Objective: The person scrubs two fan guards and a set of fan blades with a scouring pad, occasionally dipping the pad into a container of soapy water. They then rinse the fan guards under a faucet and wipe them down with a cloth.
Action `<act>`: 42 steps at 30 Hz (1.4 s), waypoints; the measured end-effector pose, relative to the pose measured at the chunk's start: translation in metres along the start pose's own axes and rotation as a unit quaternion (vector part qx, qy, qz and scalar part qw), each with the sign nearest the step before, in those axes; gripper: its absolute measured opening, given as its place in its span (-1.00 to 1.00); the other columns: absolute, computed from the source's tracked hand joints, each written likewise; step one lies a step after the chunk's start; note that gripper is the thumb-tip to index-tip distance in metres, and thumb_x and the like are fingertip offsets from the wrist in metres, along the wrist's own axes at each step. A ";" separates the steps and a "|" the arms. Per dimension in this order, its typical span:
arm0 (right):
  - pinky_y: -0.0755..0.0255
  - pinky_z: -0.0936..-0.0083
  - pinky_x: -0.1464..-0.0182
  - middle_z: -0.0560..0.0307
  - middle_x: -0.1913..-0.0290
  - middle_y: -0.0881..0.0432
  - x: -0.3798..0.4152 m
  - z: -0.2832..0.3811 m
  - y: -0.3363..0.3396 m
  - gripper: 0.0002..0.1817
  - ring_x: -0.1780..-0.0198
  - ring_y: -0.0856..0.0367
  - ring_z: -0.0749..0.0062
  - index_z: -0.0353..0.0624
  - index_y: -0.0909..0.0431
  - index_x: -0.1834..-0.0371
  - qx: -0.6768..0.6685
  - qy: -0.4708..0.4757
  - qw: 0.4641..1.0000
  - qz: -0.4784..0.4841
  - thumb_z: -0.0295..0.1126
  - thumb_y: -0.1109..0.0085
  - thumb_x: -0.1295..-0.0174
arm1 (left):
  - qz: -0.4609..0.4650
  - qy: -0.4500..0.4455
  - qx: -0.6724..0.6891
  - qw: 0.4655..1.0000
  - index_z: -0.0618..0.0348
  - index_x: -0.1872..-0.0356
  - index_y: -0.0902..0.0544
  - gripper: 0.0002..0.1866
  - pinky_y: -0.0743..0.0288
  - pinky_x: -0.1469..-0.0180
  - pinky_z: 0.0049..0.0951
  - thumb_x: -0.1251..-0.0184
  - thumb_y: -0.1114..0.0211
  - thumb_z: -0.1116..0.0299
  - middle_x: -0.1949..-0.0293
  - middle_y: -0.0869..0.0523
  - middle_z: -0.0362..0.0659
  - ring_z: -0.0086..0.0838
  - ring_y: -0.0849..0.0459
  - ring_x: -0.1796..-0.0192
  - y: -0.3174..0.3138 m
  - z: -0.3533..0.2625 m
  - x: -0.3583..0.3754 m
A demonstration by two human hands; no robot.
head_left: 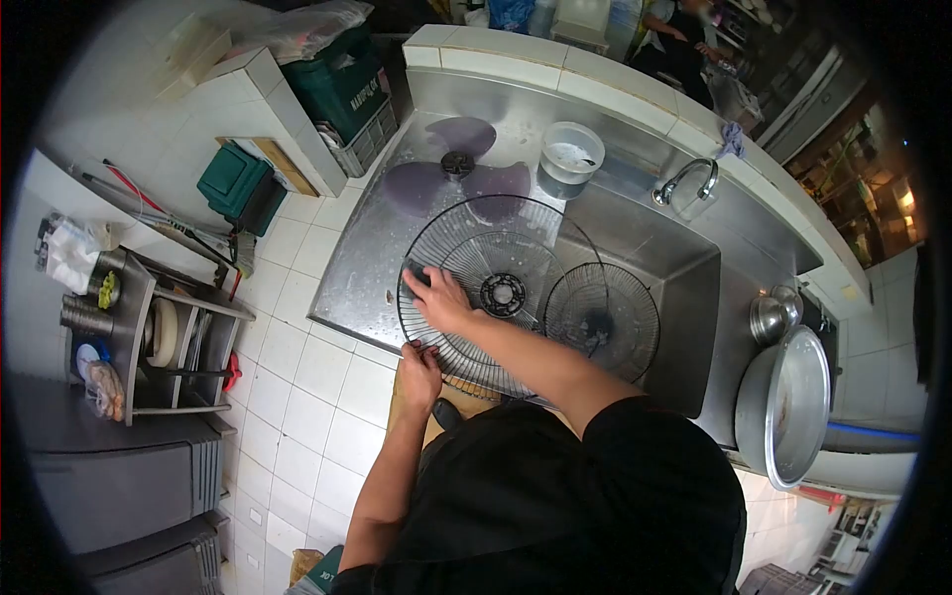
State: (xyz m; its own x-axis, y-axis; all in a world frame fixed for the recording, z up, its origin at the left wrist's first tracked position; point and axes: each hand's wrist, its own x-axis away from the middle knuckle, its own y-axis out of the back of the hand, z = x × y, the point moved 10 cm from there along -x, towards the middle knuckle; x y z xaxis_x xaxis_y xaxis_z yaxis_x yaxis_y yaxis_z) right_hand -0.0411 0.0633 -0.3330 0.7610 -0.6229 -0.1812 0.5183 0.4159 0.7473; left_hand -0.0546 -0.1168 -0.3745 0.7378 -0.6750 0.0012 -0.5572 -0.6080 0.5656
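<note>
A round wire fan grille (503,243) with a dark hub lies tilted over the sink counter and the basin edge. My left hand (420,372) is closed round its near rim. My right hand (439,300) presses a dark scrubbing pad (416,273) against the wires at the grille's left side; the fingers partly hide the pad. A second fan grille (635,297) rests in the basin. Purple see-through fan blades (461,137) lie on the counter beyond, beside a clear tub (568,178) of soapy water.
A faucet (684,183) stands behind the sink basin (684,337). To the right, a large metal bowl (793,407) leans near smaller metal pots (772,317). A shelf rack (188,407) and green bin (238,183) stand left. Another person (684,40) is beyond the tiled wall.
</note>
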 end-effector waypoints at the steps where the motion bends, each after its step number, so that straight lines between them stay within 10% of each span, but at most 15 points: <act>1: -0.42 -0.01 -0.24 -0.33 -0.35 -0.38 0.002 0.006 0.002 -0.27 -0.23 -0.41 -0.28 0.05 -0.28 -0.61 0.063 0.079 0.995 0.012 -0.25 -0.28 -0.36 | -0.001 0.001 0.000 1.000 0.41 -0.07 -0.46 -0.80 -0.67 0.10 -0.23 -0.52 -0.11 0.54 0.18 -0.85 0.10 -0.07 -0.85 0.17 0.001 -0.005 0.000; 3: -0.43 -0.01 -0.22 -0.32 -0.32 -0.38 -0.007 0.013 0.002 -0.25 -0.23 -0.41 -0.25 0.04 -0.25 -0.62 0.125 0.160 0.979 0.027 -0.25 -0.28 -0.36 | -0.008 0.007 0.006 1.000 0.35 -0.09 -0.46 -0.78 -0.61 0.04 -0.05 -0.50 -0.11 0.53 0.15 -0.84 0.12 0.07 -0.80 0.08 0.005 -0.012 0.006; 5: -0.42 0.02 -0.26 -0.35 -0.34 -0.41 -0.032 -0.052 0.054 -0.29 -0.23 -0.44 -0.26 0.05 -0.31 -0.60 0.098 -0.156 0.974 -0.136 -0.27 -0.27 -0.37 | 0.004 0.012 0.010 1.000 0.35 -0.09 -0.46 -0.77 -0.61 0.06 -0.04 -0.50 -0.11 0.52 0.15 -0.83 0.13 0.08 -0.80 0.08 0.003 -0.014 0.007; 9: -0.43 0.03 -0.25 -0.32 -0.29 -0.45 -0.030 -0.061 0.053 -0.28 -0.22 -0.46 -0.21 0.04 -0.32 -0.60 0.077 -0.219 0.944 -0.234 -0.29 -0.30 -0.36 | 0.022 0.024 0.013 0.999 0.35 -0.08 -0.49 -0.78 -0.61 0.09 0.00 -0.51 -0.12 0.49 0.14 -0.83 0.15 0.11 -0.79 0.11 -0.001 -0.012 0.004; 15: -0.28 0.07 -0.49 -0.20 -0.42 -0.35 0.066 0.031 -0.028 -0.35 -0.44 -0.31 -0.15 0.25 -0.38 -0.58 -0.004 0.133 0.948 0.291 -0.34 -0.24 -0.40 | -0.042 0.001 -0.074 0.996 0.46 0.00 -0.53 -0.79 -0.65 0.15 -0.05 -0.47 -0.15 0.51 0.25 -0.81 0.23 0.13 -0.81 0.22 0.017 -0.009 -0.003; 23: -0.35 0.17 -0.25 -0.01 -0.25 -0.48 0.013 0.039 -0.001 -0.53 -0.31 -0.43 0.08 0.28 -0.55 -0.41 0.261 0.332 0.898 0.124 -0.27 -0.07 -0.44 | -0.032 -0.025 -0.026 0.999 0.45 -0.19 -0.50 -0.69 -0.65 0.18 -0.07 -0.51 -0.08 0.53 0.23 -0.83 0.15 0.06 -0.83 0.22 0.024 -0.017 -0.008; 25: -0.35 0.20 -0.22 0.02 -0.27 -0.49 -0.029 0.003 0.017 -0.59 -0.33 -0.42 0.09 0.24 -0.60 -0.33 0.321 0.200 0.915 0.140 -0.31 -0.03 -0.46 | -0.023 -0.026 -0.030 0.999 0.45 -0.20 -0.50 -0.68 -0.66 0.16 -0.09 -0.52 -0.08 0.52 0.22 -0.84 0.14 0.02 -0.84 0.20 0.025 -0.013 -0.007; 35: -0.34 0.16 -0.17 -0.14 -0.28 -0.51 -0.012 -0.122 0.143 -0.51 -0.26 -0.45 0.01 -0.01 -0.50 -0.45 0.538 0.141 0.831 -0.012 -0.33 0.03 -0.46 | -0.097 0.049 -0.080 0.991 0.41 -0.14 -0.58 -0.71 -0.64 0.08 -0.06 -0.51 -0.12 0.49 0.21 -0.85 0.09 0.08 -0.81 0.12 0.044 -0.021 -0.012; 42: -0.40 -0.01 -0.20 -0.29 -0.13 -0.53 -0.040 -0.096 0.075 -0.41 -0.15 -0.51 -0.16 -0.09 -0.26 -0.61 0.240 -0.070 0.967 0.050 -0.29 0.16 -0.52 | -0.038 -0.003 -0.107 0.994 0.52 -0.21 -0.50 -0.64 -0.63 0.23 0.00 -0.51 -0.13 0.49 0.28 -0.81 0.19 0.17 -0.78 0.26 0.035 -0.021 -0.023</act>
State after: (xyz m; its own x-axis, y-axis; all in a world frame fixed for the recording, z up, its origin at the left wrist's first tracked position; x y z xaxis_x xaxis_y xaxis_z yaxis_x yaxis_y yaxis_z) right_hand 0.0046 0.1836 -0.3313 0.7205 -0.6928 -0.0293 0.1787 0.1447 0.9732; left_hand -0.0833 -0.1137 -0.3373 0.7723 -0.6331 -0.0529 -0.4058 -0.5556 0.7257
